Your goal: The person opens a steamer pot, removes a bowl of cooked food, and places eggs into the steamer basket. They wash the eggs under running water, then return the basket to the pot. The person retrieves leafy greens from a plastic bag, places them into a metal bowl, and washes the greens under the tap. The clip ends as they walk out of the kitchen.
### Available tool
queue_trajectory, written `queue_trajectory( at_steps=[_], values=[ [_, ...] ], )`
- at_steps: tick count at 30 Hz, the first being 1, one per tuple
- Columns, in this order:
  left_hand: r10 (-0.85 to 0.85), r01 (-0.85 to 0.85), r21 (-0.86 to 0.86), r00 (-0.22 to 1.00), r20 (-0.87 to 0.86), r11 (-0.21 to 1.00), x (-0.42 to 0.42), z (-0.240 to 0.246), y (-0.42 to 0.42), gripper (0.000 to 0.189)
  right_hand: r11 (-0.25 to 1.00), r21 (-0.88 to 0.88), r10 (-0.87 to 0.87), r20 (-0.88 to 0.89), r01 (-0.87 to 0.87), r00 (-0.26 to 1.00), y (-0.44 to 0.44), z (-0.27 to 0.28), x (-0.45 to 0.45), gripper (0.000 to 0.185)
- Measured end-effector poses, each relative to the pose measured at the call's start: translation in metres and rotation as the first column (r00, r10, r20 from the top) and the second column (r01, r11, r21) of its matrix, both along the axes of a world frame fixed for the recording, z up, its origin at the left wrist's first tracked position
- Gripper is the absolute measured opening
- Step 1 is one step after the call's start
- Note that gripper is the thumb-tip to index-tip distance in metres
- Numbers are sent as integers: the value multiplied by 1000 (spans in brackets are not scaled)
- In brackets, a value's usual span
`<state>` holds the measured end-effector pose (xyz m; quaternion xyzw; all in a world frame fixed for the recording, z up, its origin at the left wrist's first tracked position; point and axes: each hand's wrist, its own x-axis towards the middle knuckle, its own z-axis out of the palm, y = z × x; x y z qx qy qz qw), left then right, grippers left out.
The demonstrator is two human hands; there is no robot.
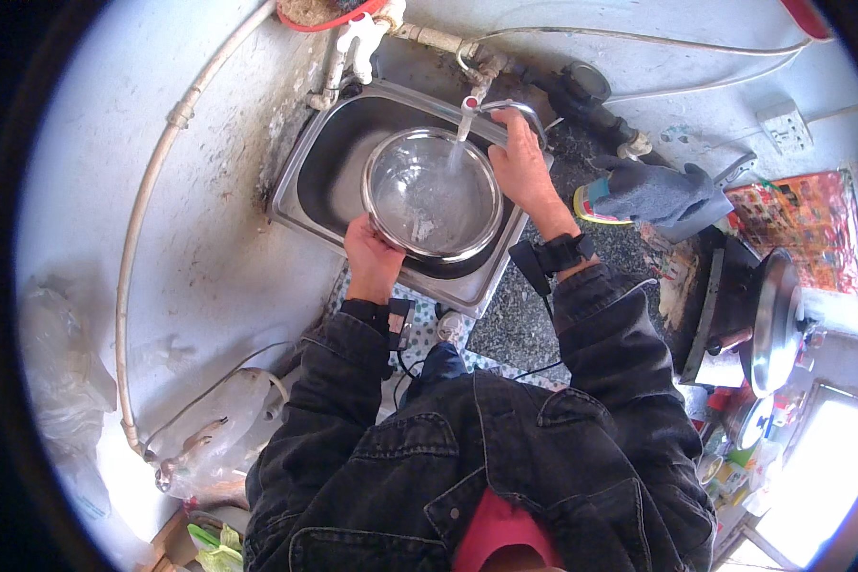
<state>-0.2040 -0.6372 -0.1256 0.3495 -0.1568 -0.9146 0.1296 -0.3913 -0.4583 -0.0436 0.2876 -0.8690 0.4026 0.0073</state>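
A round stainless steel basin point(432, 193) is held over the metal sink point(329, 146), and water stands in it. My left hand point(374, 256) grips its rim at the lower left, thumb on the rim side. From the white tap point(465, 118) a stream of water falls into the basin near its upper right. Beside that tap, my right hand point(522, 161) is raised with its fingers at a curved metal tube point(525, 111); whether they close round it I cannot tell. The right palm is near the basin's right rim.
On the speckled counter point(529, 332) to the right lie a grey glove point(651, 191) and a cleaver point(693, 214). Further right stands a lidded pan point(772, 322) on a stove. A white pipe point(146, 207) runs down the left wall, near hanging plastic bags point(64, 372).
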Motion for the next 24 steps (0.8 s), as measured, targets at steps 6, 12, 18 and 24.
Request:
queue_trajectory(
  at_steps=[6, 12, 18, 24],
  values=[
    [-19, 18, 27, 1000, 20, 999, 0, 6, 1, 29, 1000, -9, -2, -2, 2, 1000, -3, -1, 1, 46],
    [0, -1, 10, 1000, 27, 1000, -5, 25, 9, 32, 1000, -12, 11, 21, -11, 1000, -4, 0, 2, 43],
    [-8, 7, 36, 1000, 27, 999, -5, 29, 9, 31, 1000, 15, 12, -1, -12, 1000, -3, 2, -1, 41],
    [-8, 7, 25, 999, 31, 1000, -3, 18, 5, 30, 1000, 11, -3, -5, 3, 1000, -2, -1, -1, 41]
  ],
)
